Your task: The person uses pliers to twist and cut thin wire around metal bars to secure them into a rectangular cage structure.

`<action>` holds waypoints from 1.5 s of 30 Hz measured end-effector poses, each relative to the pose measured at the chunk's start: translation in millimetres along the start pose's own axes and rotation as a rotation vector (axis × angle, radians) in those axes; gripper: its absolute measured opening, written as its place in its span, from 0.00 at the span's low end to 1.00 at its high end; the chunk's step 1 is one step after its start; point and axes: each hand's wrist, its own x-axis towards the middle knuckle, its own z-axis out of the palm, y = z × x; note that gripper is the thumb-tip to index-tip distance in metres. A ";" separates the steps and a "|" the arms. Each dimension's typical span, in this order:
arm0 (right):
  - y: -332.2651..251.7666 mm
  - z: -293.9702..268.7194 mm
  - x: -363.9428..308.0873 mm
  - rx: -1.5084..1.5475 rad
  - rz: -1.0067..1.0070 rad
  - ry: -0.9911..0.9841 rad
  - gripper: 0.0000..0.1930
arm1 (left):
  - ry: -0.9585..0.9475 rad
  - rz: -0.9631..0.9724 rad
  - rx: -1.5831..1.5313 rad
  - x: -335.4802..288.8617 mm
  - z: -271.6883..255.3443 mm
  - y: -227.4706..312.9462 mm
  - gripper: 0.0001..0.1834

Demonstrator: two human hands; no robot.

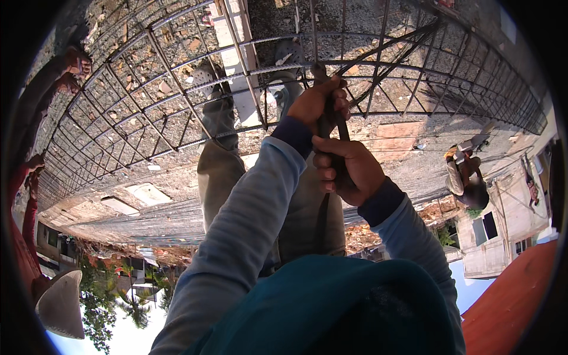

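Observation:
My left hand (316, 105) is closed around the upper part of dark, long-handled pincers (320, 72), near the head, which points away from me at the rebar cage. Lower down, my right hand (350, 170) has its fingers wrapped round the handle part of the same tool. The steel rebar cage (249, 73) crosses in front of me, its long bars tied to thinner cross bars. Just behind the tool's head runs one of the long bars; I cannot tell whether they touch. Loose dark rods (387, 44) slant through the cage to the right of my left hand.
A pale beam (232, 41) lies under the cage on rubble-strewn ground (168, 56). At the left, co-workers' hands (77, 64) rest by the bars, near a light hat (61, 305). Another person (466, 173) crouches at the right. Thin rods (160, 228) lie on the ground.

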 end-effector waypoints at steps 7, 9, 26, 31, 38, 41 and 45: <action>-4.4 -13.9 -2.9 -0.335 -0.009 0.129 0.10 | 0.126 0.019 0.045 5.1 10.2 -3.2 0.10; -25.6 -18.3 -14.8 -1.039 -0.233 0.410 0.16 | 0.390 0.025 0.203 10.7 23.6 -7.0 0.09; -18.1 -26.3 -15.6 -0.212 -0.045 -0.021 0.10 | -0.073 0.069 0.219 4.2 -2.4 -9.1 0.15; -1.9 -19.2 -4.7 -0.075 -0.003 0.022 0.10 | -0.068 0.005 -0.174 6.4 0.4 -8.2 0.12; -1.4 -37.1 -7.0 -0.129 -0.002 0.032 0.09 | 0.307 0.013 0.098 12.2 22.4 -15.6 0.12; -6.3 -58.8 0.1 -0.711 -0.188 0.186 0.09 | 0.661 0.184 0.659 30.3 9.1 -33.2 0.15; -1.2 -63.2 4.5 -0.695 -0.155 -0.010 0.11 | 0.798 0.410 0.951 27.4 -27.2 -47.9 0.18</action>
